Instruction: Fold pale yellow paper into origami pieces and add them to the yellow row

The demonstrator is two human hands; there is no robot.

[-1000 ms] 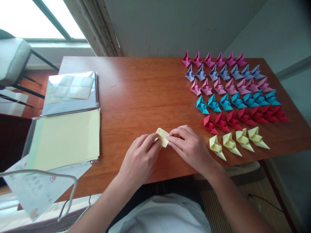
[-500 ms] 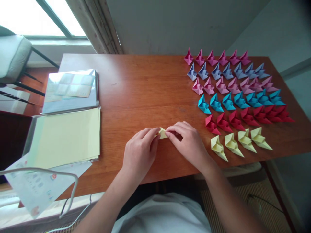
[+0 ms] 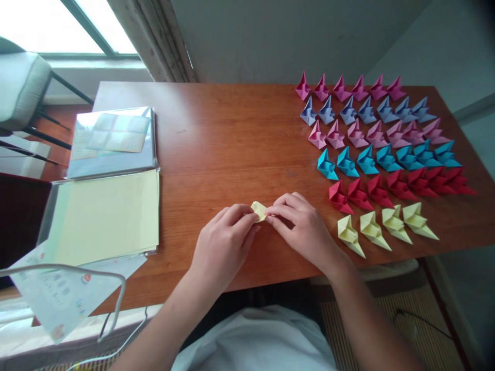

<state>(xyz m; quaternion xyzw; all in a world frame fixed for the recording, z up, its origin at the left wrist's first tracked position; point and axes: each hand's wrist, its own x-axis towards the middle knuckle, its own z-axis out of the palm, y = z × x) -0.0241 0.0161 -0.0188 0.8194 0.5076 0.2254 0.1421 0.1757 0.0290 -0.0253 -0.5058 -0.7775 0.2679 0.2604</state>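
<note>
Between my two hands is a small piece of folded yellow paper point(image 3: 259, 211), held near the front of the wooden table. My left hand point(image 3: 227, 237) pinches its left side between thumb and fingers. On the other side, the fingertips of my right hand point(image 3: 299, 224) are closed on the right end. My fingers hide parts of the paper, so its full shape does not show. To the right stands a row of several folded yellow paper figures point(image 3: 371, 231), pale like the piece in my hands.
Behind the yellow row stand rows of red point(image 3: 359, 195), blue point(image 3: 367, 161), pink point(image 3: 356, 135), purple point(image 3: 365, 111) and magenta figures point(image 3: 341, 90). At left, a clear folder point(image 3: 116, 161) lies beside stacked yellow sheets point(image 3: 104, 216). A white tube point(image 3: 119, 293) curves near the front-left corner.
The folded yellow paper has turned and tilted slightly between my fingers, and my left fingertips have shifted on it. The view has shifted a little; the rows stay put.
</note>
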